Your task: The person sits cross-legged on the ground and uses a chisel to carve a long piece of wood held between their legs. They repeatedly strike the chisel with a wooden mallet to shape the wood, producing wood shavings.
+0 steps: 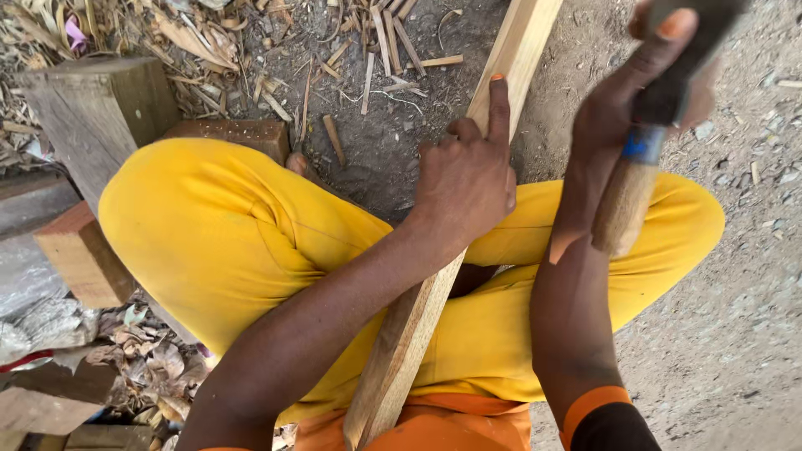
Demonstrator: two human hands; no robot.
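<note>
Your left hand (pixel 466 179) is closed around the long wooden plank (pixel 434 250), index finger along its edge, steadying it where it runs between your knees. Your right hand (pixel 622 108) grips a wooden-handled hammer (pixel 643 154) raised above it.

Two hands (pixel 468 179) (pixel 622 104), one plank (pixel 409 326), one tool (pixel 635 179), three wooden blocks (pixel 96 104).

The left hand (pixel 466 179) is curled with its index finger straight; the right hand (pixel 635 92) is raised, closed and blurred.
</note>
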